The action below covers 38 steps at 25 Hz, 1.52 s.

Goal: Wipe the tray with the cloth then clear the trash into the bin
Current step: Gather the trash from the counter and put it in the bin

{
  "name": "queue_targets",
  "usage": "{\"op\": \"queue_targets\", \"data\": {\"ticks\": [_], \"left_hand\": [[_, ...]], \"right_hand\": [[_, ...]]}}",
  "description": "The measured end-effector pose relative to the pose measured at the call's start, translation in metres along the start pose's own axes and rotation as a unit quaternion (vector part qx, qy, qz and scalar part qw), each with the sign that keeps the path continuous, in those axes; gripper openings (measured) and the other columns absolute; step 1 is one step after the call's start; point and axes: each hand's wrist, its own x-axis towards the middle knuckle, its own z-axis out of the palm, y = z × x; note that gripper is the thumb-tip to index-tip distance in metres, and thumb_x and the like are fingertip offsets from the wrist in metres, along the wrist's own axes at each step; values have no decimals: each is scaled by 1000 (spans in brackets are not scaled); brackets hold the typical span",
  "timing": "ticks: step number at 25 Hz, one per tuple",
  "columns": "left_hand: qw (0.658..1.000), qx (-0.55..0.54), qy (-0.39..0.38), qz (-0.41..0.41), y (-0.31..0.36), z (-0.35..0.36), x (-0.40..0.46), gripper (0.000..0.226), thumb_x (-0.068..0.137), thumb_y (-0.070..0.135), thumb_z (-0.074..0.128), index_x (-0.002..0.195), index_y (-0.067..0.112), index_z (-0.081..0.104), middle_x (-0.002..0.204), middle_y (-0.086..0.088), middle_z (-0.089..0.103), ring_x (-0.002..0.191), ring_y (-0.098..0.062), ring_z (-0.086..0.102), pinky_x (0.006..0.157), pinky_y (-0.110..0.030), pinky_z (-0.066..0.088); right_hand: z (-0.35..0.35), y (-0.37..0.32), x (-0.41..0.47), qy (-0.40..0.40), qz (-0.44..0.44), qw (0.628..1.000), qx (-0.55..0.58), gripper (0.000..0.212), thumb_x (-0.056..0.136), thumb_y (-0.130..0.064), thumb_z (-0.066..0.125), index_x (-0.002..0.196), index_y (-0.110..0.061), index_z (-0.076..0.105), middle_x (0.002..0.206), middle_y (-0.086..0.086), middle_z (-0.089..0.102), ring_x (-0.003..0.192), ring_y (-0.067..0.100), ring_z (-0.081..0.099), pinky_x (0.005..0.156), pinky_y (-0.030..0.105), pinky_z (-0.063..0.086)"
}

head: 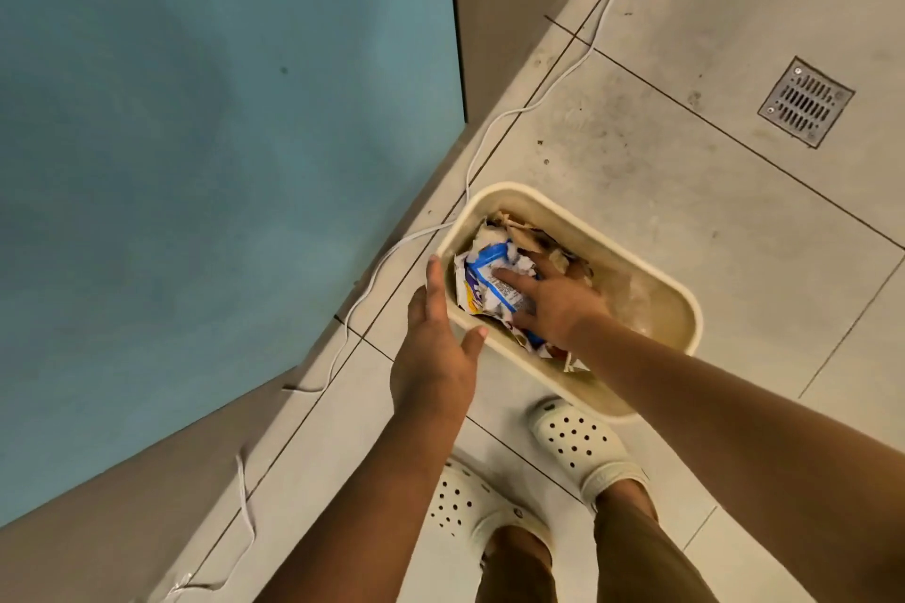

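Head view: the right hand (553,304), fingers spread flat and gripping nothing, presses the trash (494,279) down inside the bin (651,264) while the open left hand (436,348) steadies its rim, so clearing looks nearly complete (tray and cloth unseen, wiping unverifiable).

Trash (494,279) in bin (685,309); drain (805,101) behind, shoes (583,446) before.

One cream bin (583,215) stands on the floor, holding a heap of crumpled trash (494,279) too tangled to count piece by piece. Two hands show, the left hand (433,357) and the right hand (553,304). There are two white clogs (583,446), one floor drain (805,102) and one white cable (494,137).
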Motion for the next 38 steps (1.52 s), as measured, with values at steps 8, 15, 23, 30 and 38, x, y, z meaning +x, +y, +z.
{"op": "queue_targets", "data": {"ticks": [8, 15, 23, 30, 38], "left_hand": [[999, 13, -17, -38, 26, -55, -56, 53, 93, 23, 51, 143, 26, 32, 151, 1, 22, 111, -21, 57, 95, -35, 48], [995, -76, 41, 57, 107, -146, -172, 31, 91, 10, 53, 119, 21, 60, 128, 4, 48, 83, -9, 55, 80, -14, 41], [949, -192, 218, 123, 165, -272, -353, 29, 89, 9, 56, 115, 20, 62, 110, 8, 50, 74, -3, 53, 71, -6, 40], [899, -252, 332, 134, 177, -346, -446, 28, 88, 7, 57, 112, 20, 62, 116, 6, 59, 75, 3, 54, 69, 1, 40], [817, -326, 462, 116, 153, -424, -500, 26, 90, 6, 54, 102, 27, 62, 105, 14, 60, 77, -1, 55, 68, -1, 43]], "right_hand": [[-27, -6, -108, 36, 30, 996, 74, 60, 92, -47, 42, 145, -41, 15, 158, -6, 6, 142, 37, 11, 110, 53, 27], [-115, -58, -235, 118, 0, 964, 240, 33, 89, -24, 53, 121, -22, 58, 128, 7, 58, 113, 28, 56, 96, 30, 44], [-221, -151, -432, 169, -199, 932, 252, 22, 86, -14, 55, 106, -13, 66, 104, 7, 68, 86, 23, 61, 89, 33, 48], [-295, -221, -541, 185, -367, 892, 186, 22, 88, -15, 58, 110, -15, 63, 98, -5, 60, 71, 11, 55, 56, 8, 38], [-341, -328, -587, 169, -476, 847, 163, 12, 87, -16, 58, 95, -24, 63, 93, -9, 60, 61, 5, 54, 54, 5, 39]]}}
